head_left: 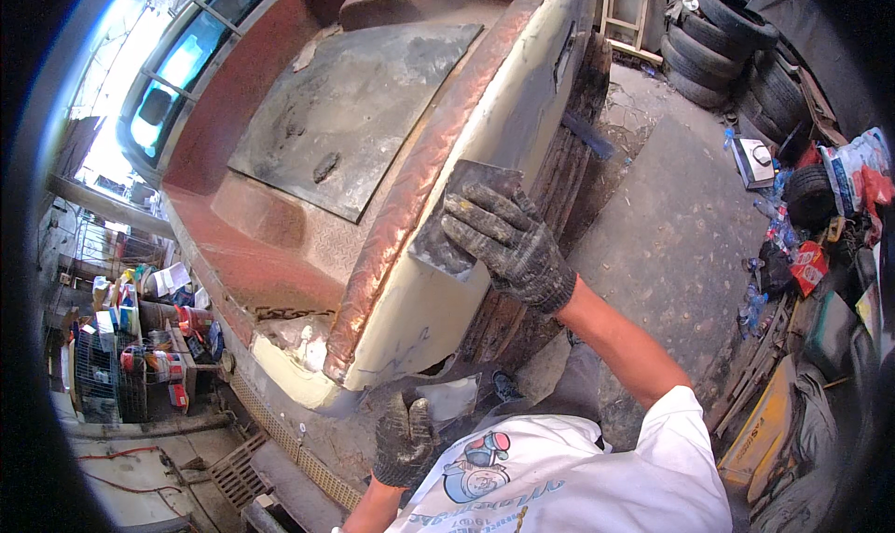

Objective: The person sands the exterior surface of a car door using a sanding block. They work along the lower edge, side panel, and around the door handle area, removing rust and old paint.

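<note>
A: The view is dominated by a reddish-brown pickup bed (200, 160), bordered by a long, cream-coated, curved panel (410, 321); inside the bed, a flat, dark rubber-like mat (359, 104) is seen!

B: And the hands?

A: The right hand (508, 242), clad in a dirty dark knit glove, is laid flat, fingers slightly apart, over a thin, dark, flexible sheet (440, 246), which is pressed to the panel's upper face. The left hand (407, 440), likewise gloved, is held low near the panel's near end; whether anything is gripped there cannot be told.

B: How is this best done?

A: Pressure should be spread evenly, the curve followed, and no sheet edge dug in.

B: The count?

A: One bed, one panel, one mat, two gloved hands, one sheet!
</note>
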